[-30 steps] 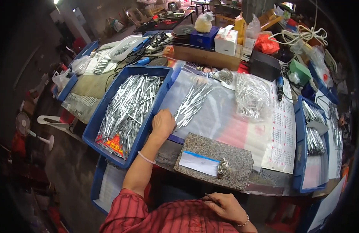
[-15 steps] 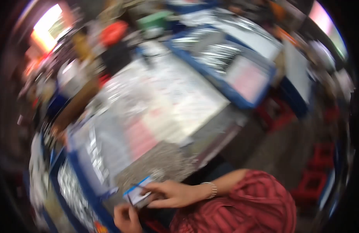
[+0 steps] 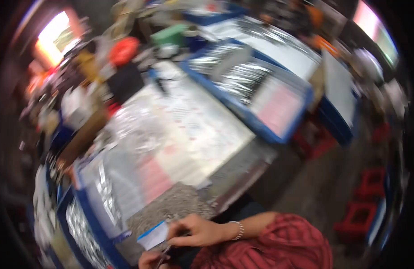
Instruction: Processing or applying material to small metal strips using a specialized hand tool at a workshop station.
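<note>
My right hand [image 3: 193, 231], below a striped bracelet, is closed in a pinch at the edge of a small white packet with a blue strip [image 3: 154, 235]. The packet is tilted in front of the fingertips. Close below it, at the lower edge of the picture, my left hand [image 3: 152, 260] is partly cut off. Its fingers are pressed together near something thin, too blurred to name. A grey-brown speckled mat [image 3: 173, 204] lies just beyond both hands on the table.
A blue tray [image 3: 278, 139] with silvery strips and pink paper stands beyond the table's right side. Another blue-edged tray [image 3: 88, 197] is at the left. Clear plastic bags [image 3: 137, 127] lie on white printed sheets [image 3: 207, 130]. Red stools [image 3: 357, 217] stand at the right.
The whole view has shifted slightly. My hands sit lower in the picture, the left one now mostly below the packet. The dark thin piece across the packet no longer shows there.
</note>
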The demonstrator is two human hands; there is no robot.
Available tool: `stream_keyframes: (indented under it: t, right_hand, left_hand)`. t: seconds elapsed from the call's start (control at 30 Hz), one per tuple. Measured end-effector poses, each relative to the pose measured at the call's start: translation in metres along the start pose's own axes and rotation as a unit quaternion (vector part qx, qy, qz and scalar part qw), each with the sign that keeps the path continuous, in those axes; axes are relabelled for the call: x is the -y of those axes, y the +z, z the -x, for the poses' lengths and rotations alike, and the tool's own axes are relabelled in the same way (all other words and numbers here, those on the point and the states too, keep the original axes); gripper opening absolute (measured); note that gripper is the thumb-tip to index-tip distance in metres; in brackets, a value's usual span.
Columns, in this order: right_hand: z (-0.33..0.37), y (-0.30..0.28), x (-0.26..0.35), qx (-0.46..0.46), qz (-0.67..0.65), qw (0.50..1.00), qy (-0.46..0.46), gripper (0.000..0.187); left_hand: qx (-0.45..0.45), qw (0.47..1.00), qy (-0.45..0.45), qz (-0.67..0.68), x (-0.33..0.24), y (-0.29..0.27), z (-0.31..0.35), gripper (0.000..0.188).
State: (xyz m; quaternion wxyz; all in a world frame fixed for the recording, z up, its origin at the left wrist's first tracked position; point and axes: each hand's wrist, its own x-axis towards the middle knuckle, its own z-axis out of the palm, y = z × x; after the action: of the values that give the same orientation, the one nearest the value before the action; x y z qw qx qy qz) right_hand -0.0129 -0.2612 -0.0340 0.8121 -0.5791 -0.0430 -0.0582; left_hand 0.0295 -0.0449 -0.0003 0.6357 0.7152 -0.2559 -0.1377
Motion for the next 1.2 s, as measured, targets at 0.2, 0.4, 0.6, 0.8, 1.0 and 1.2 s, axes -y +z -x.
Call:
stream_keyframes:
  t: [0.2,0.4,0.6,0.8,1.0,1.2]
  right_hand:
    - [0.011,-0.004,0.001,0.052,0.034,0.994,0.092,0.012]
    - [0.003,-0.002,0.022,0.117,0.233,0.964,0.043,0.015]
    - [-0.044,-0.036,0.072,-0.076,0.321,0.942,0.067,0.009]
    - [-0.130,-0.083,0.055,-0.085,0.549,0.830,-0.051,0.014]
    - [-0.172,-0.113,0.010,-0.065,0.708,0.703,-0.028,0.019]
    - [-0.182,-0.118,-0.014,-0.063,0.763,0.643,-0.035,0.008]
  left_hand:
    - [0.015,0.996,0.074,-0.056,-0.010,0.000,-0.016,0.011]
    - [-0.003,0.991,0.126,0.045,-0.001,-0.013,-0.007,0.015]
    - [-0.175,0.971,0.093,0.137,0.032,-0.018,0.017,0.033]
    - [-0.179,0.971,0.062,0.146,0.031,-0.031,0.031,0.029]
    - [-0.142,0.979,0.010,0.148,0.031,-0.043,0.039,0.008]
    - [-0.143,0.968,-0.035,0.204,0.028,-0.039,0.040,0.008]
